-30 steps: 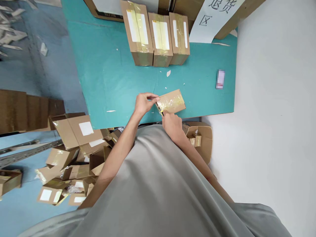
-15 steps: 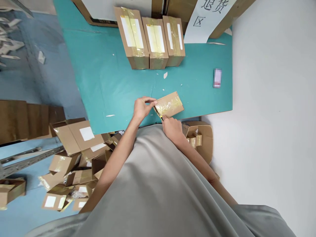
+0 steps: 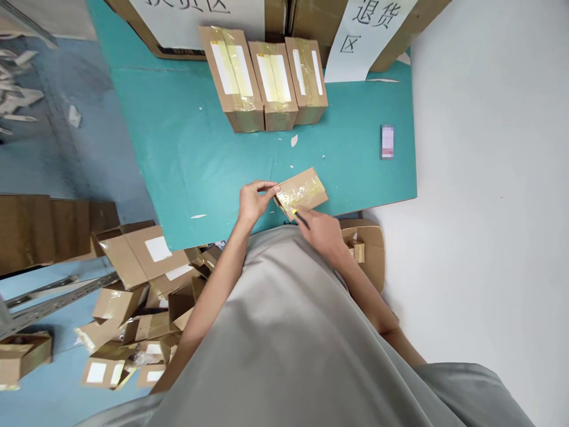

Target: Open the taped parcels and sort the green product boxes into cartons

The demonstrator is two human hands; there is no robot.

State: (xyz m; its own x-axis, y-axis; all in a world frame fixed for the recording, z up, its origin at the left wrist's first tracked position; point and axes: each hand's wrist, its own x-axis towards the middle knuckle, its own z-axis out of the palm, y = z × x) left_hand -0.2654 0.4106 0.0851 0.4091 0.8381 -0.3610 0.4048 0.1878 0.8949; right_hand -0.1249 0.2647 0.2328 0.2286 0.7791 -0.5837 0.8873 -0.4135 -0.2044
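Observation:
A small cardboard box [image 3: 302, 188] with clear tape over its top lies at a slant near the front edge of the teal table [image 3: 200, 178]. Its left corner is pinched between the thumb and fingers of my left hand [image 3: 254, 201]. My right hand [image 3: 326, 234], slightly blurred, grips a black and yellow box cutter [image 3: 301, 218]. The cutter's yellow tip is over the box's near left edge; whether the blade touches the cardboard I cannot tell. A dark gap shows along the box's left end.
Three taped boxes [image 3: 273, 80] stand side by side toward the back, before large cartons with paper signs [image 3: 355, 41]. A phone-like object [image 3: 387, 142], pixelated, lies at right. Opened boxes [image 3: 133, 308] are heaped on the floor at left. An open carton [image 3: 371, 255] holding small boxes stands below the table's right side.
My right hand has drawn back to the right with the box cutter, exposing more of it. My left hand keeps its hold on the box corner. The whole view has shifted slightly.

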